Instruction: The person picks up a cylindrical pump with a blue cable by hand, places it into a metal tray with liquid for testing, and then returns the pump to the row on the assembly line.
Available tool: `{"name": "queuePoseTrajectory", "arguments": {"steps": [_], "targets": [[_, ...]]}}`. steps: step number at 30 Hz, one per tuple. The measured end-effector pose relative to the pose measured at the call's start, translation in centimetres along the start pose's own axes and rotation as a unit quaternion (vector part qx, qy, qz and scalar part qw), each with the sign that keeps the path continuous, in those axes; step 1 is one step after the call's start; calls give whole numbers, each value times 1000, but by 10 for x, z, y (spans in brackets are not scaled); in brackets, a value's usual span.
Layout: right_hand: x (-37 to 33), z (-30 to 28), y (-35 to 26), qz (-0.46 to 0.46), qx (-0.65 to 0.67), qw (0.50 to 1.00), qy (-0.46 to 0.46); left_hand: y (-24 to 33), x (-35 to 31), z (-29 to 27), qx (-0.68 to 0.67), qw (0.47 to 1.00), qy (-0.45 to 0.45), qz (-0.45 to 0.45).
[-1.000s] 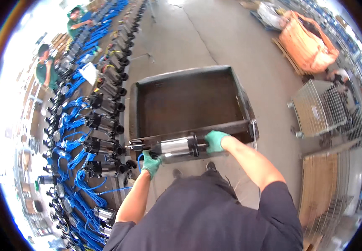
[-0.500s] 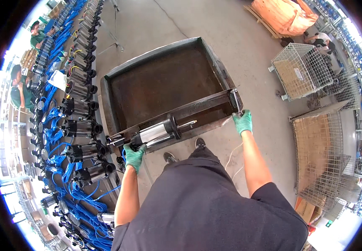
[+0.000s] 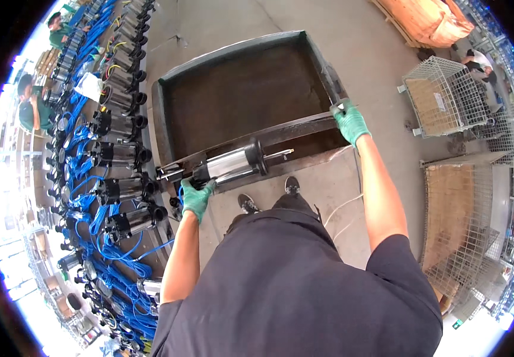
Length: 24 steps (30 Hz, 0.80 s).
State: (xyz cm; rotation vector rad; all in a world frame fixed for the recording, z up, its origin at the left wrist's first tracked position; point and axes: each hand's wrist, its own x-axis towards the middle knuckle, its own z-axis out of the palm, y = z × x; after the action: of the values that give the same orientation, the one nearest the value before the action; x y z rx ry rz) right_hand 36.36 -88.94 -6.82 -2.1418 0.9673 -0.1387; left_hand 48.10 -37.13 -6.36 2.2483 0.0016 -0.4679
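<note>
A submersible pump (image 3: 230, 165) with a silver cylindrical body and black ends lies across the near side of a large dark metal tank (image 3: 170, 143). A thin shaft (image 3: 279, 153) juts from its right end. My left hand (image 3: 195, 199), in a green glove, is closed around the pump's black left end; its fingertips are partly hidden. At the tank's right corner, my right hand (image 3: 352, 124), also gloved, has its fingers curled over a small metal fitting (image 3: 340, 107), mostly covered by the glove. I cannot tell whether the brown tank inside holds liquid.
Rows of similar pumps (image 3: 117, 154) with coiled blue cables (image 3: 132, 262) stand along the left. Wire mesh cages (image 3: 441, 101) and an orange-wrapped load (image 3: 426, 21) are at the right. A pale cable (image 3: 343, 208) trails by my feet. Several people work farther off.
My right hand has moved up along the tank's right corner, from the lower end of the metal piece to its upper end. My left hand stays at the pump's left end; the view has shifted.
</note>
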Motion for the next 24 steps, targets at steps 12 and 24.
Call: {"name": "queuePoseTrajectory", "arguments": {"steps": [12, 24], "targets": [[-101, 94, -56, 250, 374, 869, -208, -6, 12, -1, -16, 1000, 13, -4], [-92, 103, -63, 263, 355, 874, -202, 14, 6, -8, 19, 1000, 16, 0]]}}
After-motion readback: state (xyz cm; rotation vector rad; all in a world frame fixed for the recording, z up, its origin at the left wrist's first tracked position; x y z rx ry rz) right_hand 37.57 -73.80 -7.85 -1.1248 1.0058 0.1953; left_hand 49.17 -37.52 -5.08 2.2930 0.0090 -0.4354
